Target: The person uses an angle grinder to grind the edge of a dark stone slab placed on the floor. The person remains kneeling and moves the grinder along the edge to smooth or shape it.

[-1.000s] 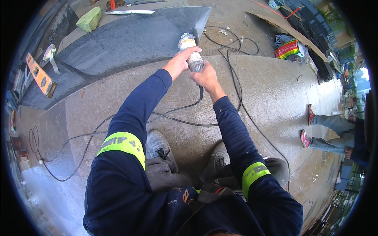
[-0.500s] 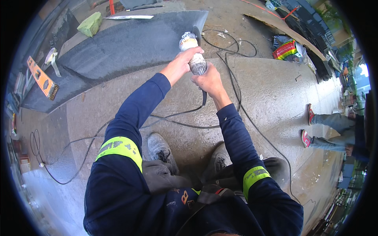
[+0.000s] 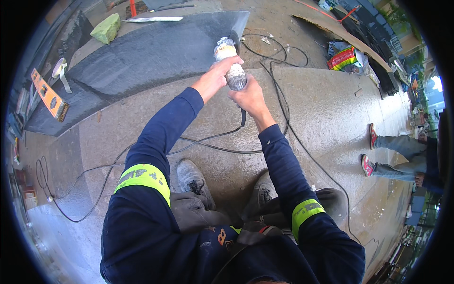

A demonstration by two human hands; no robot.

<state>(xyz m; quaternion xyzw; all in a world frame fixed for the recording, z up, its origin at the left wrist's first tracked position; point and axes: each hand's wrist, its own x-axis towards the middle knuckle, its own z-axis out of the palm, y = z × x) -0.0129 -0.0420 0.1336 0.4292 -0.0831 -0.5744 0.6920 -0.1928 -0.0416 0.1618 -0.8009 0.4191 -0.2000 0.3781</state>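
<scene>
Angle grinder [image 3: 230, 61], gripped by left hand [image 3: 218, 75] at the head and right hand [image 3: 248, 97] at the handle, disc at the dark stone slab [image 3: 142, 61]'s right corner; edge work apparently unfinished.

The grinder's [image 3: 230, 64] body is mostly wrapped by the left hand [image 3: 218, 75] and right hand [image 3: 248, 94], and its disc [image 3: 235, 38] shows only as a dark sliver at the slab's [image 3: 142, 61] corner. The fingers' undersides are hidden. A bystander [image 3: 402, 154] at the right is cut off above the legs. The level [image 3: 49, 94] shows markings too small to tell. The bag's [image 3: 344, 56] print is blurred.
</scene>
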